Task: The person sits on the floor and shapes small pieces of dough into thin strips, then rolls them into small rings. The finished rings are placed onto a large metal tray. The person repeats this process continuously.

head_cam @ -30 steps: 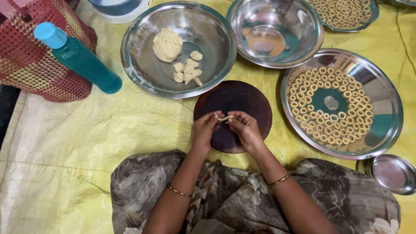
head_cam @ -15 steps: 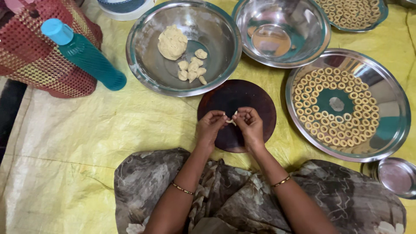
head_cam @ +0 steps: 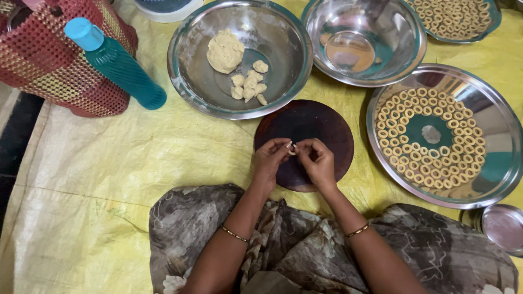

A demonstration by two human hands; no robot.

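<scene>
My left hand (head_cam: 271,159) and my right hand (head_cam: 317,161) meet fingertip to fingertip over a round dark wooden board (head_cam: 316,122). Between them they pinch a small pale piece of dough (head_cam: 293,150), mostly hidden by the fingers. Beyond the board stands a steel plate (head_cam: 190,81) with a dough lump (head_cam: 225,50) and several small dough bits (head_cam: 248,84). To the right, a wide steel plate (head_cam: 490,125) holds several dough rings (head_cam: 403,125) laid in circles.
An empty steel bowl (head_cam: 364,41) sits at the back, another plate of rings (head_cam: 455,19) behind it. A teal bottle (head_cam: 117,65) leans on a red woven basket (head_cam: 49,60) at left. A small steel lid (head_cam: 504,226) lies at right. Yellow sheet (head_cam: 109,163) covers the floor.
My hands have stayed together over the board, the fingers working the dough piece slightly. The view has drifted a little to the right.
</scene>
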